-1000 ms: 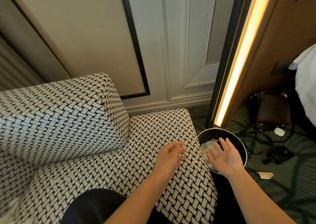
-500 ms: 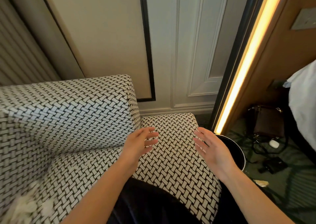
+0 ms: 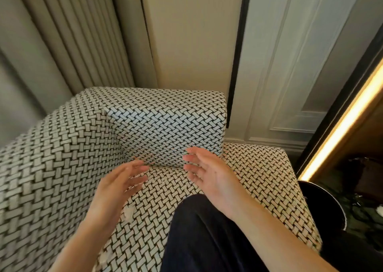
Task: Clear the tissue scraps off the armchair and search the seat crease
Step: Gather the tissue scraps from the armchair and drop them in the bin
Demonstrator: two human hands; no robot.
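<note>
Both hands have left the round black bin (image 3: 323,207) by the seat's right edge and come in to the back of the black-and-white basket-weave armchair (image 3: 62,168). Left hand (image 3: 119,185), right hand (image 3: 213,180): grip apart on both, fingers straight, nothing held, just short of the seat crease (image 3: 165,165). I read it as dump done, crease search starting. White tissue scraps (image 3: 129,212) remain on the seat by the left wrist, with one more blurred bit nearer the front edge. The crease is open between the hands, but a dark-trousered knee (image 3: 207,240) crowds the seat front.
</note>
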